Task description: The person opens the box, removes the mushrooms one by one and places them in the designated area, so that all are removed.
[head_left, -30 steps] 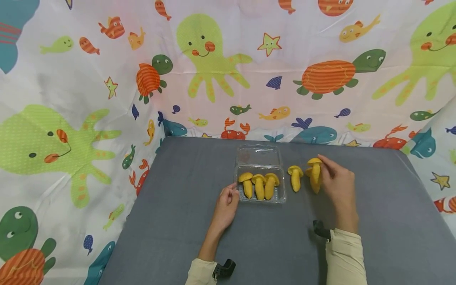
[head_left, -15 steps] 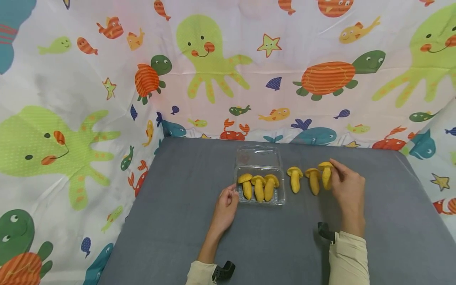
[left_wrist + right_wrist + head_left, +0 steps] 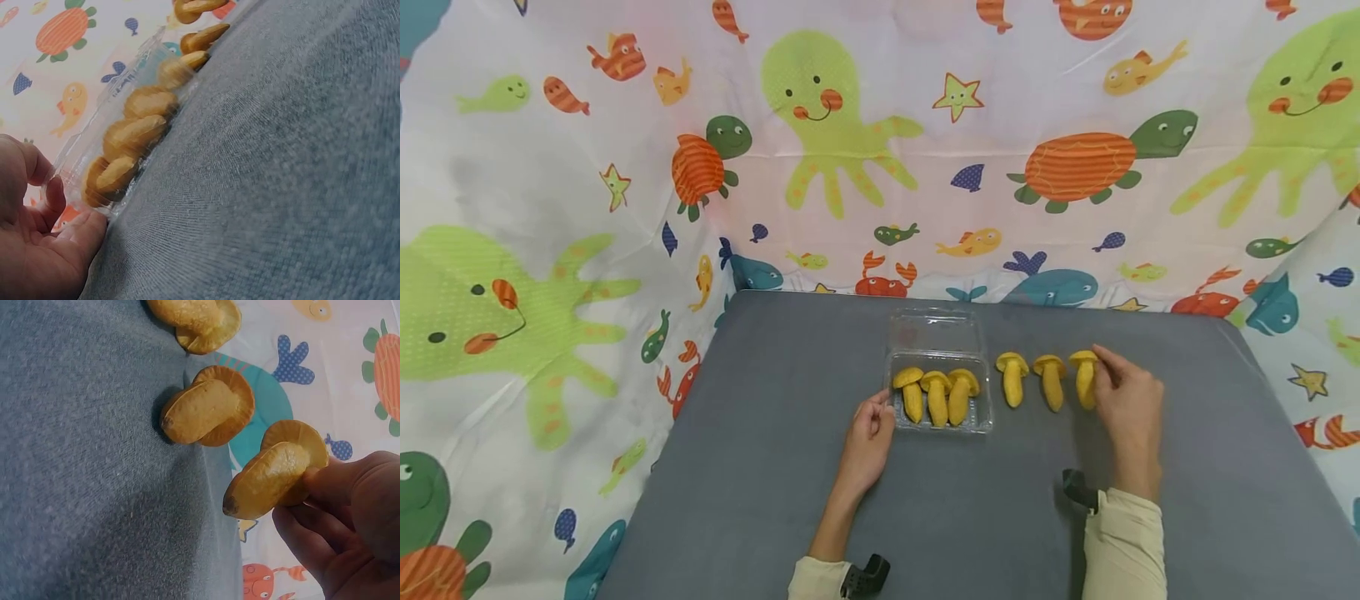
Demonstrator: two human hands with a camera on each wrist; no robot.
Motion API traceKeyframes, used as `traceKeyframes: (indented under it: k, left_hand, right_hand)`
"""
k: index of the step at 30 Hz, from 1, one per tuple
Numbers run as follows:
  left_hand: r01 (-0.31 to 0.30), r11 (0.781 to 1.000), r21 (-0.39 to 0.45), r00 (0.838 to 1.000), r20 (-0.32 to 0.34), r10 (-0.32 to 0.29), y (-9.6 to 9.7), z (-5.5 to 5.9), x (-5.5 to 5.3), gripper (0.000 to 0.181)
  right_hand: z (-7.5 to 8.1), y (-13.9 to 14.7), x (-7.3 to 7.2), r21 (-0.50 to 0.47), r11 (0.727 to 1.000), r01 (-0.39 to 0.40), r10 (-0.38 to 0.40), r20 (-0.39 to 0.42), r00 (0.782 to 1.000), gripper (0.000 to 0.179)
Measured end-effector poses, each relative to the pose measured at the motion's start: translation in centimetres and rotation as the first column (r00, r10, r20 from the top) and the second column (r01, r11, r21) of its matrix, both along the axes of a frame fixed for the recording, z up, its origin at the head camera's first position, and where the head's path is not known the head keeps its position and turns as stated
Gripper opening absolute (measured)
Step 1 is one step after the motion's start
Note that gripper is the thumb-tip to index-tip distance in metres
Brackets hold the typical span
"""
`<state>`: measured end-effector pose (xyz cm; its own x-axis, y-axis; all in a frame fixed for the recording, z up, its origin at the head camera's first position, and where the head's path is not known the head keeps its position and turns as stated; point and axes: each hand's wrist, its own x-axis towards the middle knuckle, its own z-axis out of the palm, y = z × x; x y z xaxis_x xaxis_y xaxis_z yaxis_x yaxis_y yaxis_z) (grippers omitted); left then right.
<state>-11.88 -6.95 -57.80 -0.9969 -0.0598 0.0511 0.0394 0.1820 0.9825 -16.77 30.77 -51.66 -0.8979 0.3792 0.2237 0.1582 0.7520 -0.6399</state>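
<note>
My right hand pinches a yellow mushroom by its side between thumb and fingers, at the right end of a row. In the right wrist view this mushroom shows its stem towards the camera; whether it touches the table I cannot tell. Two similar mushrooms, a nearer one and a farther one, lie to its left. My left hand grips the left edge of a clear plastic box, its lid folded back. Three mushrooms lie side by side inside.
A grey cloth covers the table. Behind it and at both sides hangs a white curtain printed with sea animals. Each wrist wears a black camera, one at the left sleeve and one at the right.
My right hand has carried its mushroom rightwards from in front of another mushroom, then lowered it to the row's right end. The left hand stays at the box. The head view has shifted slightly.
</note>
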Motion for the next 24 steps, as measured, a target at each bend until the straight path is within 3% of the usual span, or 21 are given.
traceKeyframes:
  k: [17,24]
  left_hand:
    - [-0.004,0.999,-0.038,1.000,0.023,0.005,-0.11,0.00,0.08,0.025]
    - [-0.013,0.998,-0.057,1.000,-0.016,0.012,-0.11,-0.19,0.03,0.027]
  right_hand:
    - [-0.71,0.51,-0.24,0.007,1.000,0.002,-0.002,0.047,0.999,0.032]
    - [-0.92,0.93,-0.73,0.042,0.999,-0.020,0.017,0.082,0.997,0.031]
